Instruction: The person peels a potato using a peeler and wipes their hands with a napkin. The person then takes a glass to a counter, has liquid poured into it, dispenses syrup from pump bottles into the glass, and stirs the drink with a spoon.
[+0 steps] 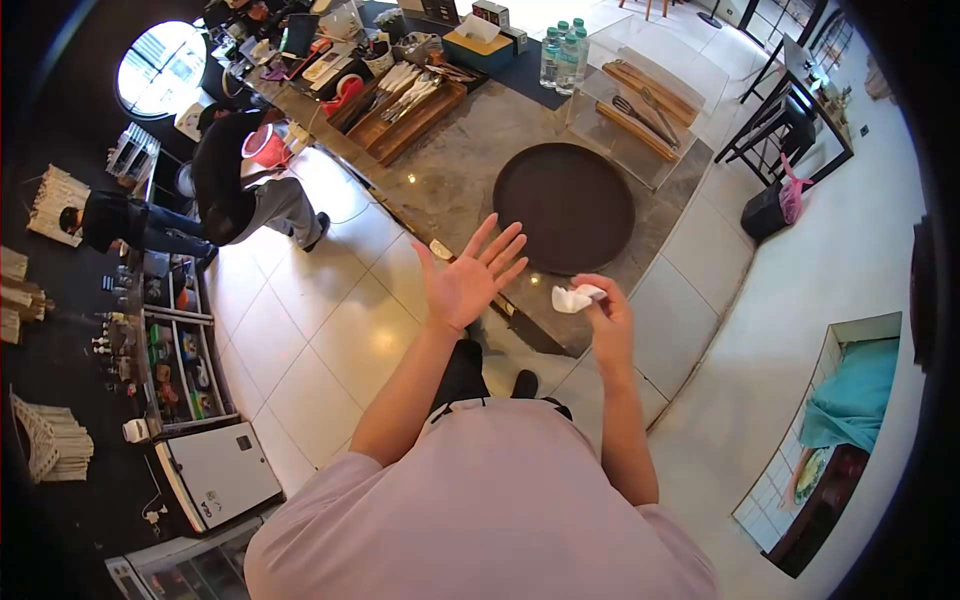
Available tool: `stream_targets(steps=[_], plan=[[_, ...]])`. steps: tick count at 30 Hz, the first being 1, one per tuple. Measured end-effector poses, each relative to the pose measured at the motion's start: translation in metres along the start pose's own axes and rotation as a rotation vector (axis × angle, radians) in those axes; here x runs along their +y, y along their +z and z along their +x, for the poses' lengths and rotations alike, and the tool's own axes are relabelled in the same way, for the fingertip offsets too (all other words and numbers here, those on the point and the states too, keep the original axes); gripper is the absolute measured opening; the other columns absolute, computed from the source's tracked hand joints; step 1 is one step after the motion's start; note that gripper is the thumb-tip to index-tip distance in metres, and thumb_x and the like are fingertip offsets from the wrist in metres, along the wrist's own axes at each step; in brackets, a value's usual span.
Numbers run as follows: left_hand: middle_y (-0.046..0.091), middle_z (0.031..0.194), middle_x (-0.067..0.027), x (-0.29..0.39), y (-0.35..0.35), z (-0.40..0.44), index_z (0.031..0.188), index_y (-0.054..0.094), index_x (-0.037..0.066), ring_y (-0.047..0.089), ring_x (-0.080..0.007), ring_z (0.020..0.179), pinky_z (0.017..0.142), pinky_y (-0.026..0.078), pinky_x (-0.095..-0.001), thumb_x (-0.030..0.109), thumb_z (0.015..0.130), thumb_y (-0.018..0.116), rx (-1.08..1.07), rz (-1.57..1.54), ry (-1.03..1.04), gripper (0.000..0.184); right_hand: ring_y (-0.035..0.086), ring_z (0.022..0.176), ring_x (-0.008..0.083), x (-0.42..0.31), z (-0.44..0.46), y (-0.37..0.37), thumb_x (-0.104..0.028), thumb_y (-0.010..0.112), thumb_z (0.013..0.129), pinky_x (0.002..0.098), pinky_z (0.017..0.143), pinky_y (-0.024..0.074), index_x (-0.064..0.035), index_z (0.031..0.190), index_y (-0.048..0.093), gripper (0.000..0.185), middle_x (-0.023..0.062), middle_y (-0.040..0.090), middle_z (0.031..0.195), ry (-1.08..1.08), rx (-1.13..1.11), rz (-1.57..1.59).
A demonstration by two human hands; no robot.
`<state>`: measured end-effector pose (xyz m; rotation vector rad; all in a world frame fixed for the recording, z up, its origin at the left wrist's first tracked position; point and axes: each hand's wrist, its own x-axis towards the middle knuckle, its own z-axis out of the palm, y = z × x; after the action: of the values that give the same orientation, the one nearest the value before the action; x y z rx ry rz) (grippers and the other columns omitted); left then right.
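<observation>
My left hand [468,282] is raised palm up with its fingers spread, and nothing lies in it. To its right, my right hand [608,312] pinches a crumpled white tissue [577,298] between thumb and fingers. Both hands are in the air near the counter's front edge. Just beyond them, a round dark brown tray [564,208] lies flat on the grey stone counter [455,180]. Neither hand appears to touch the tray.
Wooden cutlery boxes [410,120], a tissue box [478,45], water bottles [565,58] and a clear case with wooden trays [640,115] stand on the counter. Two people [235,175] [120,220] are at the left. A black bin [768,210] stands right.
</observation>
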<state>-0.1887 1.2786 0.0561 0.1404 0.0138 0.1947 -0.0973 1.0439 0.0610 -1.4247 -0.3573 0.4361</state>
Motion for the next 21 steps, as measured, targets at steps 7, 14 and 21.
stream_targets(steps=[7, 14, 21], plan=[[0.017, 0.169, -0.0305, 0.04, -0.027, 0.041, 0.166, 0.017, 0.002, 0.019, -0.0436, 0.158, 0.13, 0.019, -0.0553, 0.094, 0.082, 0.043, 0.02, -0.138, -0.021, 0.126, 0.062, 0.098, 0.008, 0.035, 0.086, 0.048, -0.006, 0.066, 0.102, 0.0257, 0.09, 0.0495, -0.0026, 0.114, 0.068, 0.013, 0.0015, 0.068, 0.107, 0.008, 0.097, -0.005], [0.011, 0.17, -0.0313, 0.087, -0.052, 0.107, 0.167, -0.004, 0.006, 0.017, -0.0443, 0.158, 0.128, 0.022, -0.0562, 0.098, 0.08, 0.035, 0.114, -0.271, -0.062, 0.133, 0.064, 0.104, 0.0307, 0.029, 0.125, 0.155, 0.008, 0.07, 0.082, 0.0376, 0.094, 0.0548, -0.0091, 0.116, 0.074, 0.038, 0.0121, 0.071, 0.116, -0.468, -0.102, -0.536], [0.0, 0.171, -0.0312, 0.127, -0.066, 0.151, 0.167, -0.005, 0.003, 0.009, -0.046, 0.159, 0.128, 0.02, -0.0583, 0.097, 0.08, 0.038, 0.161, -0.311, -0.236, 0.135, 0.063, 0.101, 0.0298, 0.064, 0.184, 0.169, 0.011, 0.064, 0.077, 0.0402, 0.087, 0.0551, -0.0111, 0.105, 0.079, 0.038, 0.0076, 0.073, 0.099, -0.538, 0.13, -0.623]])
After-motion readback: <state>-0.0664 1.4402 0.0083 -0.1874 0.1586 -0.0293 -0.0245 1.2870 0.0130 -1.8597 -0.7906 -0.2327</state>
